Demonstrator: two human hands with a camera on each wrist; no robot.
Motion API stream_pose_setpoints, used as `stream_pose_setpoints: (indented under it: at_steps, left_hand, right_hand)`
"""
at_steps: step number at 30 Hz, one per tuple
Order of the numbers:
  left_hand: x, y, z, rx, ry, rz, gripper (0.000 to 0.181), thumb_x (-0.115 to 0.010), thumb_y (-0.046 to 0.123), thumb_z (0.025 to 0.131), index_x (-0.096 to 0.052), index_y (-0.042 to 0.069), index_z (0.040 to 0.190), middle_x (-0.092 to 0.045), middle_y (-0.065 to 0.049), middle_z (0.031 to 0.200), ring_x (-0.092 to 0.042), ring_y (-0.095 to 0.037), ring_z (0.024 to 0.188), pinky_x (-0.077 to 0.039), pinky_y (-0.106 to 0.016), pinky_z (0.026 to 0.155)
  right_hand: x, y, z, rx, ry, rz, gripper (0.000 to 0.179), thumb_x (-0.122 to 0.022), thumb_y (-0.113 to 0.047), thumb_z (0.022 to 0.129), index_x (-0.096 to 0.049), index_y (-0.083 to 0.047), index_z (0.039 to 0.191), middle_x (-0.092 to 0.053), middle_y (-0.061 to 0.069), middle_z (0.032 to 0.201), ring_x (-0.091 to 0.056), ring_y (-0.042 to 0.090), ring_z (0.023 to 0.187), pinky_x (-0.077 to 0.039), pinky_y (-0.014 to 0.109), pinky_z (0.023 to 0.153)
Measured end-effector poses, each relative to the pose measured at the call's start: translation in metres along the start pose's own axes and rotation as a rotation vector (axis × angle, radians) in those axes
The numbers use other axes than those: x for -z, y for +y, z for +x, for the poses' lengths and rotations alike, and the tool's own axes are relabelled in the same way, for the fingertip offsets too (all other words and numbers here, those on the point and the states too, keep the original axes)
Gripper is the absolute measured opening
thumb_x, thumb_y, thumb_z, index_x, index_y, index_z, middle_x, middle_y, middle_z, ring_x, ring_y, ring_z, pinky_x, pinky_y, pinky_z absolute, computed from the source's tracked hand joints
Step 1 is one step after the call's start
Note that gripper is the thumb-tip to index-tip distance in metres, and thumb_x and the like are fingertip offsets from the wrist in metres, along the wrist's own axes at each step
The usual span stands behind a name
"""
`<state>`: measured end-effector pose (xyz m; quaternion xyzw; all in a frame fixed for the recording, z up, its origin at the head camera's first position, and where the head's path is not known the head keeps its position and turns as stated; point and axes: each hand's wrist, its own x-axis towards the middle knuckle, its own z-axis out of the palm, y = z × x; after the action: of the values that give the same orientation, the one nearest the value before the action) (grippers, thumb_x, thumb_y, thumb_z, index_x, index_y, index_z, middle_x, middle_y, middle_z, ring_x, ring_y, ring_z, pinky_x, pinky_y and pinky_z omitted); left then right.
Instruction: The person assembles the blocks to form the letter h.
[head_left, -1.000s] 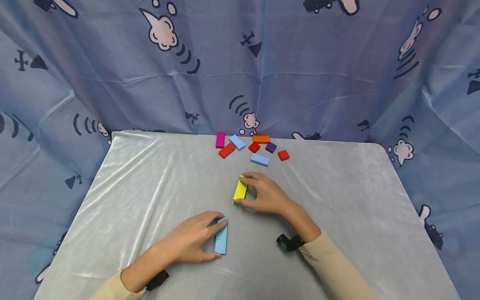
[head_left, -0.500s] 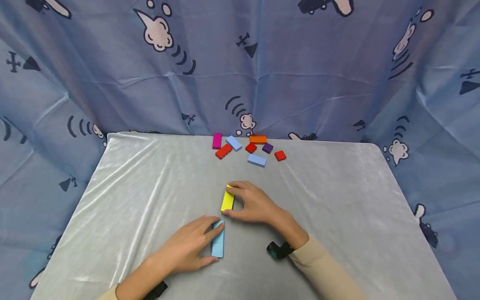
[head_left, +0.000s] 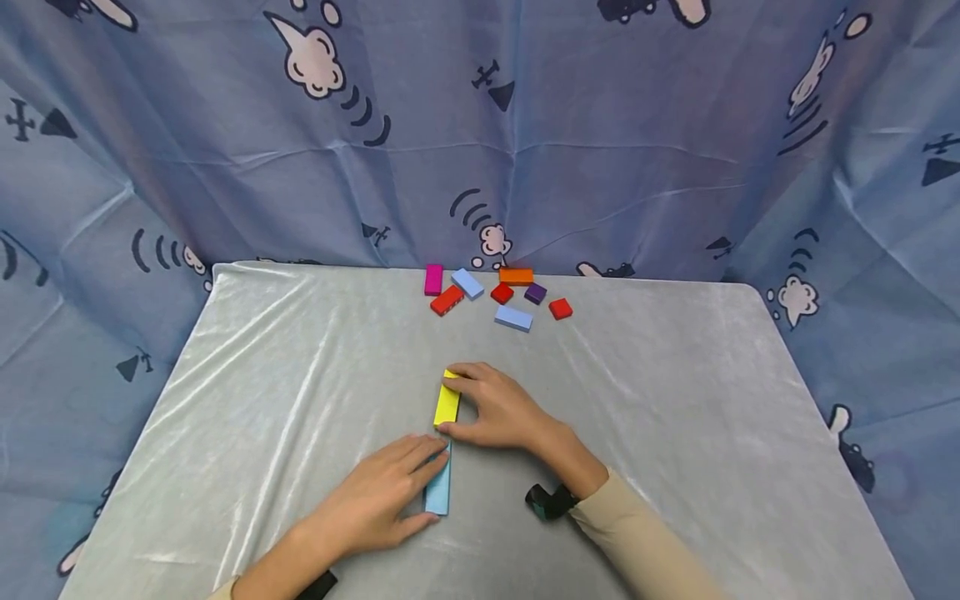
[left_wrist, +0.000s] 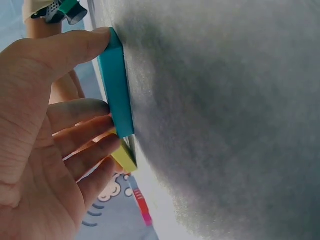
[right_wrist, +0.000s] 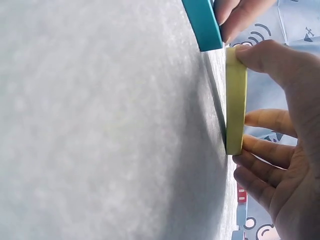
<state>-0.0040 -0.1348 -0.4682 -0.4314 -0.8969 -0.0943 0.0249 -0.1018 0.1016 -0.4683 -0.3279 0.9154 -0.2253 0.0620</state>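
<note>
A light blue block lies lengthwise near the front of the table. My left hand grips it by its two ends, thumb at the near end and fingers at the far end. Just beyond it, a yellow block is pinched lengthwise between the thumb and fingers of my right hand. The yellow block's near end is close to the far end of the blue one, slightly tilted relative to it. In the right wrist view the yellow block shows its long side, with the blue block above it.
Several blocks sit in a loose group at the back of the table: a magenta block, red blocks including one long red block, pale blue blocks such as the front one, an orange block and a purple block. A patterned blue curtain hangs behind.
My right hand has brought the yellow block leftward and toward me, up to the far end of the blue block. The left hand has stayed on the blue block.
</note>
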Motion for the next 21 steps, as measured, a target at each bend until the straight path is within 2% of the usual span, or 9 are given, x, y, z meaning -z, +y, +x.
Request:
stream_pose_setpoints:
  at_steps: [11, 21]
  left_hand:
    - [0.0024, 0.0019, -0.0016, 0.007, -0.029, -0.007, 0.072, -0.080, 0.047, 0.092, -0.063, 0.001, 0.145, -0.062, -0.010, 0.154, -0.059, -0.024, 0.143, -0.050, -0.040, 0.121]
    - [0.0017, 0.0044, -0.0010, 0.015, -0.011, -0.015, 0.065, -0.083, 0.043, 0.090, -0.068, 0.002, 0.138, -0.065, -0.010, 0.150, -0.062, -0.024, 0.141, -0.051, -0.039, 0.119]
  right_hand:
    - [-0.0023, -0.0024, -0.0004, 0.004, -0.019, 0.014, 0.067, -0.083, -0.045, 0.089, -0.067, -0.009, 0.143, -0.060, 0.011, 0.154, -0.058, 0.030, 0.143, -0.051, 0.047, 0.120]
    - [-0.0031, -0.0051, -0.0020, 0.027, -0.023, -0.018, 0.062, -0.081, -0.042, 0.093, -0.067, -0.009, 0.143, -0.058, 0.013, 0.155, -0.058, 0.031, 0.141, -0.050, 0.047, 0.120]
